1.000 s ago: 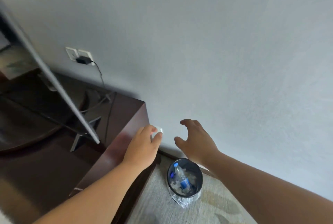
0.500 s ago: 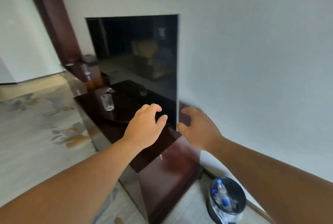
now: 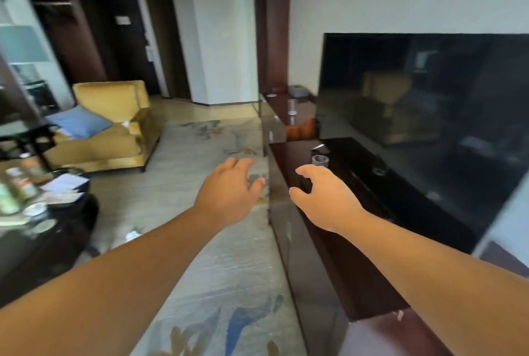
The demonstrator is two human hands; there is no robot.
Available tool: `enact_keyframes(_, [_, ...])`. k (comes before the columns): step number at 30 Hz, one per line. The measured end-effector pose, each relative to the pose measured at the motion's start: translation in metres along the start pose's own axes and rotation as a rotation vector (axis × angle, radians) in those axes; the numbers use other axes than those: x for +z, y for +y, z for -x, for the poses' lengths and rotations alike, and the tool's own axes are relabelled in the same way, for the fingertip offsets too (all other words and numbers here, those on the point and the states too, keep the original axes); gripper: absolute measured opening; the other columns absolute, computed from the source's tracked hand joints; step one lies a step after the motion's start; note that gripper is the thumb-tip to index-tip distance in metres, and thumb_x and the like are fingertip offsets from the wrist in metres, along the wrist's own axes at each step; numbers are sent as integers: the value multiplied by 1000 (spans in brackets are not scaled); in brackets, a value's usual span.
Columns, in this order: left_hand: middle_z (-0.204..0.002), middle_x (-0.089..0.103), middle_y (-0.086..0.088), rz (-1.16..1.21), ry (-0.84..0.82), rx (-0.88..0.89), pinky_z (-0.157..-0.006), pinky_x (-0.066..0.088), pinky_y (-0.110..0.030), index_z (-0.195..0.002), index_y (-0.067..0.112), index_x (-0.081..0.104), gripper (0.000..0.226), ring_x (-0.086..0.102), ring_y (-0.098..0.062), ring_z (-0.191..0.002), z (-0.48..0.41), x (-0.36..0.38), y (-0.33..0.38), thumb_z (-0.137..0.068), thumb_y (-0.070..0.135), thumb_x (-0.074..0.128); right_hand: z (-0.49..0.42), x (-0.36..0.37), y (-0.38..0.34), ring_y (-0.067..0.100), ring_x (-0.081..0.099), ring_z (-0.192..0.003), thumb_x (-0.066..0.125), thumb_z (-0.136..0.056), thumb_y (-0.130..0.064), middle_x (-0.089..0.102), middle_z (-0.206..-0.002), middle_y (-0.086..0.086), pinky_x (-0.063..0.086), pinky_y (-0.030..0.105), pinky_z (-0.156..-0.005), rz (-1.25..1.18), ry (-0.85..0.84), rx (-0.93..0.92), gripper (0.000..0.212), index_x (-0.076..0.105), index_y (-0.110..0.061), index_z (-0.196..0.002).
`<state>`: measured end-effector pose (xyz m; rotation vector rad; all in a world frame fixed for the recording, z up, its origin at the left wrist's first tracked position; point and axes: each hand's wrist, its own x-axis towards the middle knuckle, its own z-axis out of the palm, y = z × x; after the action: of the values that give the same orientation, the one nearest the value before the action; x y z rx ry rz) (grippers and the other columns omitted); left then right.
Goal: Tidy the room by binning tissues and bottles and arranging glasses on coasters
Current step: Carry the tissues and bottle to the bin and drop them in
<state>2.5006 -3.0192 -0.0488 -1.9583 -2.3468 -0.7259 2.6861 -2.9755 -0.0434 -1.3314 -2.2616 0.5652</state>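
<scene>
Hovering empty, fingers slack: left hand and right hand. Drinking glass, twelve o'clock of the right hand, probably rigid, slick, breakable; grip mid-wall.

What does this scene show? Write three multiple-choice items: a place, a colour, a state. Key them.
1. The glass stands: A on the carpet; B on the dark cabinet; C on the round table.
2. The armchair is: A yellow; B red; C green.
3. The right hand: A grips the glass; B pinches a tissue; C holds nothing.
B: it stands on the cabinet top beyond the hand. A: its upholstery is yellow. C: its fingers are spread, short of the glass.
</scene>
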Motion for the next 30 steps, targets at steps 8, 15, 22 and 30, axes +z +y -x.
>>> enact_keyframes(8, [-143, 42, -2, -57, 55, -322, -106, 36, -38, -142, 23, 37, 54, 37, -23, -133, -13, -26, -120, -95, 48, 42, -111, 85, -64, 22, 47, -126, 56, -90, -41, 45, -143, 1, 39, 32, -101, -25, -199, -177, 53, 45, -23, -139])
enact_keyframes(15, [-142, 42, -4, -94, 122, -515, -105, 37, -40, -142, 23, 36, 55, 37, -25, -133, -12, -62, -244, -95, 49, 43, -173, 175, -157, 17, 56, -108, 54, -91, -41, 41, -144, -2, 44, 31, -87, -50, -303, -323, 53, 42, -24, -140])
enact_keyframes(22, [-140, 45, -5, -104, 175, -566, -104, 38, -41, -140, 22, 40, 53, 39, -25, -131, -21, -113, -367, -94, 48, 45, -225, 252, -260, 16, 51, -119, 53, -92, -40, 42, -145, -4, 40, 27, -86, -69, -304, -384, 52, 42, -24, -140])
enact_keyframes(30, [-139, 47, -6, -128, 189, -687, -102, 39, -40, -138, 21, 44, 52, 43, -26, -128, -45, -135, -494, -93, 46, 47, -283, 341, -330, 18, 52, -116, 52, -94, -37, 40, -146, -1, 43, 32, -92, -28, -417, -447, 50, 41, -23, -141])
